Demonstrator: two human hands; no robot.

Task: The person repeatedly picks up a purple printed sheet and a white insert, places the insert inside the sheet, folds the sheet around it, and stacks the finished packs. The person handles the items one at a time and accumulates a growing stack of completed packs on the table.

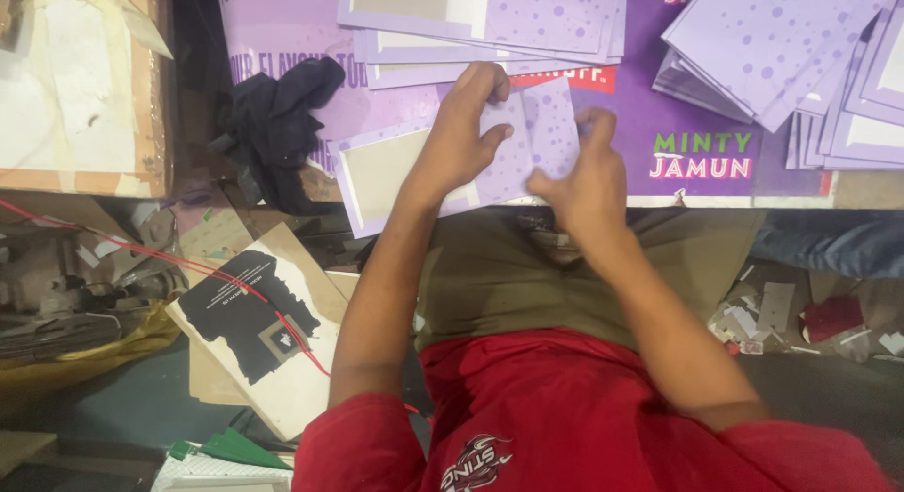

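I see both hands working one flat piece of lilac card (527,139), dotted with darker spots, lying at the near edge of the counter (716,195). The left hand (461,139) lies over the card's middle with its fingers curled onto the upper part, pressing it down rather than closing round it. The right hand (584,177) pinches the card's lower right edge, its grip together on the card. The card's left part, with a plain grey panel, lies flat and sticks out past the left hand.

I judge the step in hand to be a fold: one flap seems to be pushed over while the other hand pins the rest. The next move calls for a steady left hand and a firm press along the crease, so the card does not slide off the counter edge toward my lap.

Behind the hands lies a spread of the same cards (480,16), and a second pile (791,59) sits well to the right. A dark cloth (278,125) lies crumpled to the left, near the card but apart from it.
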